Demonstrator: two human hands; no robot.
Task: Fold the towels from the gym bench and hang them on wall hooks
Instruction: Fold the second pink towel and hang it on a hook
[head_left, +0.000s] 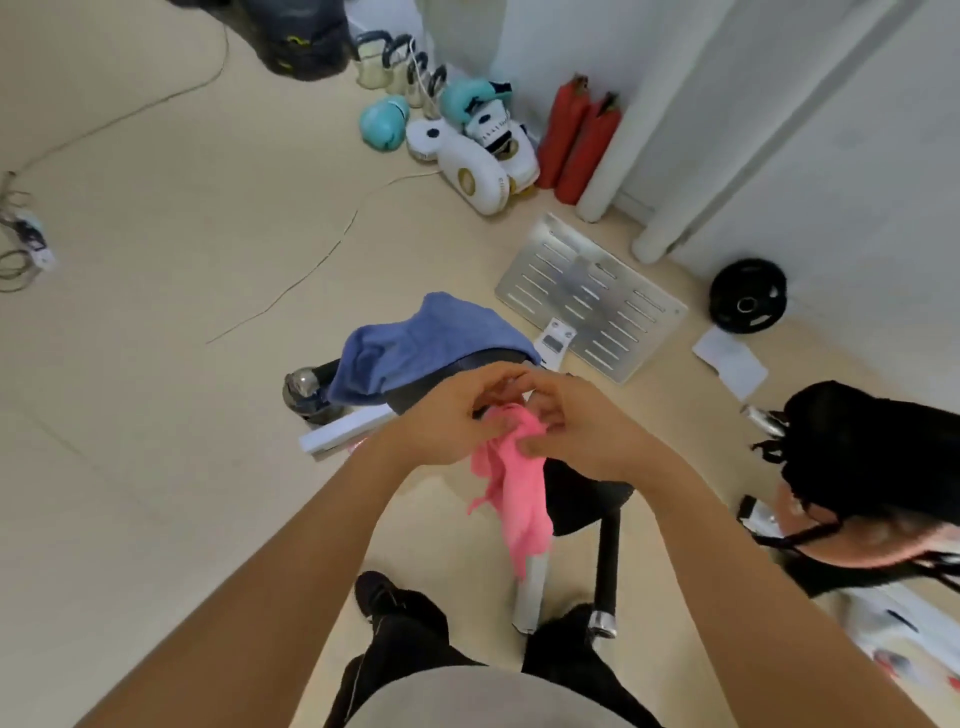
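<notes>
At the frame's centre, the left hand (447, 415) and right hand (576, 421) both pinch the top of a pink towel (511, 493), which hangs above the bench (582, 499). A blue towel (415, 345) lies draped over the bench just above.

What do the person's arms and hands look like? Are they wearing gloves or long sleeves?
No gloves and no long sleeves. Both forearms are bare all the way up to the bottom edge of the picture. The left hand and the right hand are bare too, and no watch or bracelet shows on either wrist. The fingers are too blurry to tell whether there is a ring.
</notes>
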